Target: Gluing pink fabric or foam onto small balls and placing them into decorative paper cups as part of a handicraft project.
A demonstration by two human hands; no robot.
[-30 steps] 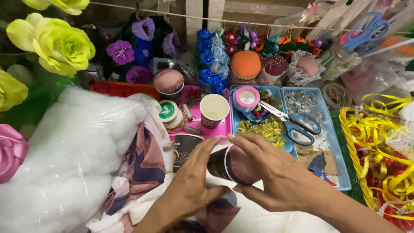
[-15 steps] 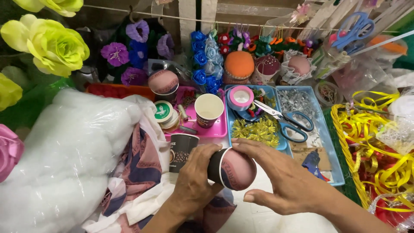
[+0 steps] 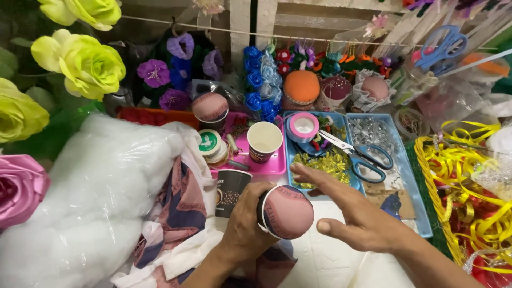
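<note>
Head view, craft bench seen from above. Item held: paper cup (image 3: 285,212) with a smooth, rounded dome of pink patterned fabric stretched over its mouth, lying on its side at bottom centre above white quilted sheet (image 3: 330,261). Left hand (image 3: 246,226) is wrapped around the cup's body, fingers closed tight on it. Right hand (image 3: 356,213) is spread open, fingers apart and straight, palm just beside the padded dome; whether the fingertips touch it cannot be told. Just behind the left hand: dark printed paper cup (image 3: 230,191), upright. Left: large soft mound of white fibre stuffing (image 3: 90,197) and crumpled pink-and-navy patterned cloth (image 3: 178,210). Behind: glossy pink plastic tray (image 3: 266,166) holding an open white-lined cup (image 3: 264,141); blue plastic tray (image 3: 410,186) with blue-handled scissors (image 3: 360,154), pink tape roll (image 3: 302,127) and shiny yellow-green tinsel (image 3: 325,164). Far left: yellow-green fabric roses (image 3: 80,61) and one pink fabric rose (image 3: 18,186). Right: yellow wire basket (image 3: 426,160) of curled gold ribbon.
</note>
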